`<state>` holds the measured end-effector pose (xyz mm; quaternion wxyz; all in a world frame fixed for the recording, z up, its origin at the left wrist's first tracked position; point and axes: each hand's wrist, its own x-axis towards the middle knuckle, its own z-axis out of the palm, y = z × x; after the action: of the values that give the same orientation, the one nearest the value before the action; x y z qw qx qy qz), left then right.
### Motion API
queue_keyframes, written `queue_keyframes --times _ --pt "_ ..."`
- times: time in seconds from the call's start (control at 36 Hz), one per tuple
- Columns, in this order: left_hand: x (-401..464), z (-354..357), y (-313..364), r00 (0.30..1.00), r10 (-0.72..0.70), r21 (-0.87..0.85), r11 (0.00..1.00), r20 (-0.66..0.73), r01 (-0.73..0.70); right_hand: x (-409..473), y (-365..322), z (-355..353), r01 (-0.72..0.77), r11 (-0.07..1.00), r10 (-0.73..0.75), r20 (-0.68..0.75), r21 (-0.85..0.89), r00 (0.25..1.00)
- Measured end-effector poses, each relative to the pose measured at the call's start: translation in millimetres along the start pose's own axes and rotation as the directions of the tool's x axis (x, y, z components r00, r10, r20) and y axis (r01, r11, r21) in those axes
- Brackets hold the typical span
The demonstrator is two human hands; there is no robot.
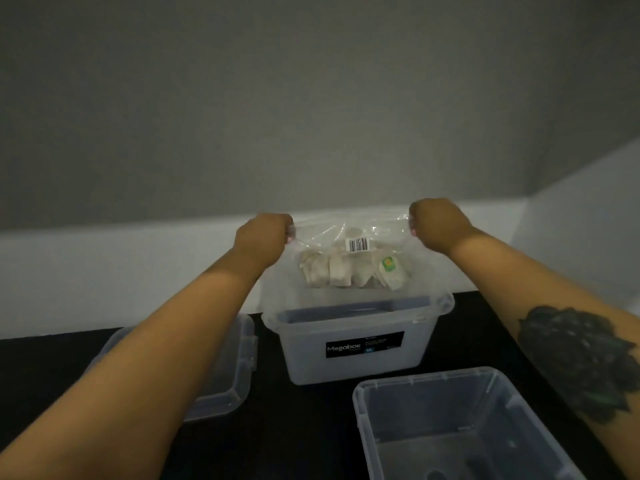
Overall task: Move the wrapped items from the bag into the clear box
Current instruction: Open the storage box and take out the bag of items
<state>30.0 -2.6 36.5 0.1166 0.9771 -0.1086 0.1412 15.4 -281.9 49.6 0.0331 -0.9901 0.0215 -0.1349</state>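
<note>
A clear plastic bag (323, 233) with a barcode sticker hangs in the air above a clear box (356, 368) labelled Megabox. Several pale wrapped items (337, 271) sit bunched in the bag's lower part; one (390, 270) carries a green and orange sticker. My left hand (261, 237) grips the bag's top left corner. My right hand (434, 221) grips the top right corner. Both fists are curled, pulling the bag's top edge taut between them. The bag's bottom hovers just over the box's open rim.
A second clear box (485, 386) stands open at the lower right, close to me. A clear lid (239, 365) lies on the dark floor at the left, under my left forearm. A white baseboard and grey wall run behind.
</note>
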Motion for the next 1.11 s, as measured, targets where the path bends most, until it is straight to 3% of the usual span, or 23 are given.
queue_keyframes --times 0.19,0.5,0.61,0.78,0.89,1.11 --pt "-23 -77 -18 0.99 0.099 -0.048 0.993 -0.101 -0.104 -28 -38 -72 -0.043 0.998 0.047 -0.082 0.042 0.996" --pt "-123 -167 -86 0.982 0.106 0.035 0.993 0.156 -0.112 -130 -140 -105 0.049 0.99 -0.043 -0.046 0.133 0.998" --pt "-172 -150 -122 0.968 0.066 0.057 0.995 0.244 -0.082 -172 -175 -76 0.069 0.988 -0.072 0.014 0.141 0.997" --pt "-237 -80 -166 0.91 0.019 0.164 0.982 0.414 -0.094 -236 -206 14 0.088 0.99 -0.111 0.217 0.114 0.97" --pt "-272 -37 -183 0.857 -0.03 0.129 0.991 0.515 -0.042 -272 -215 61 0.053 0.995 -0.076 0.326 0.08 0.942" --pt "-292 -8 -196 0.852 -0.069 0.077 0.996 0.519 0.033 -295 -215 84 0.147 0.988 -0.129 0.236 -0.057 0.963"
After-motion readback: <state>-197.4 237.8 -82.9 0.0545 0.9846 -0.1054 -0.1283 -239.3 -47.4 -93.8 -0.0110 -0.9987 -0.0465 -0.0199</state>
